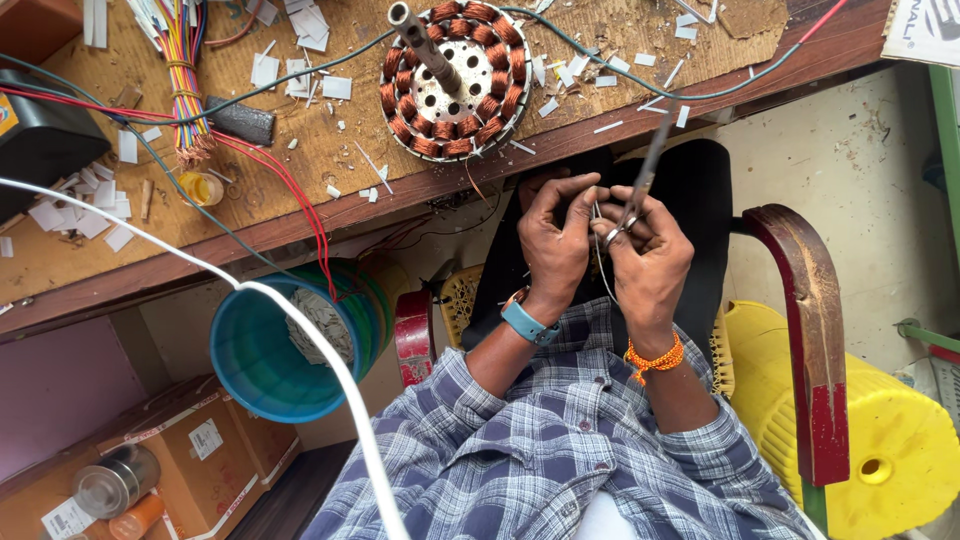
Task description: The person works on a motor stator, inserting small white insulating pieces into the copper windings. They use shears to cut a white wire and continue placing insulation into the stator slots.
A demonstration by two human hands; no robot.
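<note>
- A black box sits at the far left of the wooden bench, with red and green wires running from it.
- A bundle of coloured wires lies on the bench, a small yellow cap just below its frayed end.
- White paper scraps are scattered over the bench top.
- A blue bucket stands under the bench edge, a cardboard box and a tin can beside it on the floor.
- A thick white cable crosses in front of the bucket.
- A round motor core wound with copper coils lies on the bench, its shaft pointing up.
- The left hand, a blue watch on its wrist, has its fingertips pressed together, pinching a thin wire just below the bench edge.
- The right hand, an orange thread on its wrist, grips a slim metal tool, fingers curled tight, touching the left.
- A red armrest and a yellow drum stand at right.
</note>
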